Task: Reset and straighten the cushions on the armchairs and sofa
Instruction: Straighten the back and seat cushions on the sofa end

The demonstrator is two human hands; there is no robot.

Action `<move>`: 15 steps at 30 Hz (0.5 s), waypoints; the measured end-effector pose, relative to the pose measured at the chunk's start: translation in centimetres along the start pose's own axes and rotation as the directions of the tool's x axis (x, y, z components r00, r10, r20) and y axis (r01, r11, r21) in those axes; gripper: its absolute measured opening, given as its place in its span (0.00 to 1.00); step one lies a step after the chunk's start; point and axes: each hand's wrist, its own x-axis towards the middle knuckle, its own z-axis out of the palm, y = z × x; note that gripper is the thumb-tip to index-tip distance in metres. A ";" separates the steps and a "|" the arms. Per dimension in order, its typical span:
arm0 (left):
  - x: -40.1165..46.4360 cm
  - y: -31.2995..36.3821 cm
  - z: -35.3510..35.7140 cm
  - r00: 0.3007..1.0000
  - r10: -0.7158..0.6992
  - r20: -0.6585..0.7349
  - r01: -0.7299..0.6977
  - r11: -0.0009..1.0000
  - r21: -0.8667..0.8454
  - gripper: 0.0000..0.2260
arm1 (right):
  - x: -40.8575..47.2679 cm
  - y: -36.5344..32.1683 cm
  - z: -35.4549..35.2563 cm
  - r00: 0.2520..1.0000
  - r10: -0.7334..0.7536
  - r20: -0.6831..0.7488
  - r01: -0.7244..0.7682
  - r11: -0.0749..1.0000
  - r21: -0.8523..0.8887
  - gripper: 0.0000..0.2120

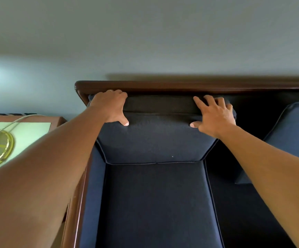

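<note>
At the sofa's far left end I am gripping the top edge of the back cushion (pixel 154 140) with both hands, left hand (pixel 110 106) and right hand (pixel 215 113), seating it upright, while the right-hand cushion (pixel 295 133) is leaning, still needing straightening.

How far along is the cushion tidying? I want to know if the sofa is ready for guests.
In hand: the left hand and right hand grip the top corners of the left back cushion, upright under the wooden frame. Looks done: the seat cushion below lies flat. Left: the next back cushion leans askew with a dark gap beside it. Armchairs are out of view.
</note>
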 end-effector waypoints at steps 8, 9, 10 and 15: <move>-1.6 2.0 1.8 0.994 -0.099 -0.043 0.102 0.992 0.071 0.49 | -0.5 -0.5 0.0 1.000 0.008 -0.004 -0.007 0.998 0.061 0.45; -2.1 2.5 2.0 0.994 -0.095 -0.060 0.100 0.991 0.086 0.47 | -1.0 -0.4 -0.1 1.000 0.004 -0.006 -0.004 0.997 0.081 0.44; -2.6 3.1 2.2 0.994 -0.082 -0.076 0.089 0.991 0.099 0.46 | -1.6 -0.2 -0.3 1.000 -0.009 -0.006 0.010 0.995 0.100 0.43; -5.2 7.2 1.7 0.995 -0.053 -0.087 0.055 0.998 0.029 0.41 | -5.8 2.0 -0.8 0.997 -0.069 -0.024 0.072 0.988 0.140 0.35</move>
